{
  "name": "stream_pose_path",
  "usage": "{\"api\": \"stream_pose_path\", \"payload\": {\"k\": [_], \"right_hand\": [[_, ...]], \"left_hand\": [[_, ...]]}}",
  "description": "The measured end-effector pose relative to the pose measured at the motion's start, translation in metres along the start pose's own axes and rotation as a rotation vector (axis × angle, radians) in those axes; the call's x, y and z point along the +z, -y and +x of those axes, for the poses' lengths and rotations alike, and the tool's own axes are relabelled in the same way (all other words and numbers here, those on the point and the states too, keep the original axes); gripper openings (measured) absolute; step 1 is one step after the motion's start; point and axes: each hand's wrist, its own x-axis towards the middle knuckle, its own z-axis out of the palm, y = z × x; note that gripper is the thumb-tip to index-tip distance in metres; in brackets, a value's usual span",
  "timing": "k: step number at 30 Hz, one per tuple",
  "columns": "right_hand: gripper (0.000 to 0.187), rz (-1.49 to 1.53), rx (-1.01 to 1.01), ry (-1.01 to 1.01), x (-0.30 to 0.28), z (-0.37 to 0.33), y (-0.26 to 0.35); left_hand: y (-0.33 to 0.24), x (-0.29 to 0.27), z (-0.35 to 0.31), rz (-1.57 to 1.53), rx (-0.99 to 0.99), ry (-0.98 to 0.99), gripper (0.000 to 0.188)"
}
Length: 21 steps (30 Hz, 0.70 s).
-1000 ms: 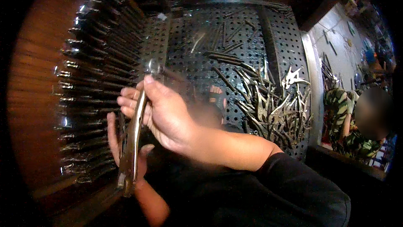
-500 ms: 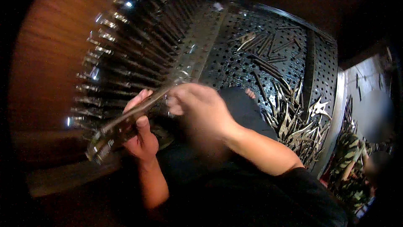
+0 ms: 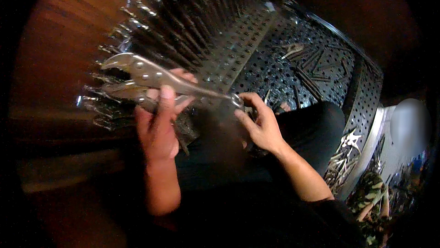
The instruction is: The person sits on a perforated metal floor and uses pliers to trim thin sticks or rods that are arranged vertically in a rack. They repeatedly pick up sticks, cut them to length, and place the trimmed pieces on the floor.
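Observation:
Locking pliers [image 3: 158, 74] lie across in front of me, broadside up, with the curved jaws at the left. My left hand [image 3: 158, 131] is closed round the middle of the pliers, thumb on the near side and fingers behind. At the handle's right end, my right hand [image 3: 265, 126] pinches the adjusting screw [image 3: 236, 101] between thumb and forefinger. The lower lever is partly hidden by my left hand.
Several pliers [image 3: 137, 9] stand in a dense row at the left. A perforated metal tray [image 3: 369, 83] holds loose dark bars [image 3: 308, 83] and a heap of shiny plier parts [image 3: 339, 161]. At the right edge sits another person in camouflage clothing [image 3: 369, 193].
The pliers have swung from a blurred, edge-on tilt to broadside, jaws raised. My right hand has moved right to the screw end. The whole view has shifted, with the tray now farther right.

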Motion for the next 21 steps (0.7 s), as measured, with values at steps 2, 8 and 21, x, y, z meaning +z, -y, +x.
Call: {"api": "stream_pose_path", "payload": {"k": [2, 8, 21], "right_hand": [[0.050, -0.047, -0.134, -0.024, 0.002, -0.003, 0.001], [0.031, -0.363, -0.380, 0.034, 0.001, 0.012, 0.016], [0.022, -0.314, -0.041, -0.044, 0.026, -0.001, 0.030]], "left_hand": [[0.008, -0.001, 0.001, -0.042, -0.005, 0.063, 0.034], [0.014, 0.000, 0.008, -0.155, -0.151, 0.172, 0.034], [0.056, -0.003, 0.001, -0.407, -0.325, 0.329, 0.034]]}}
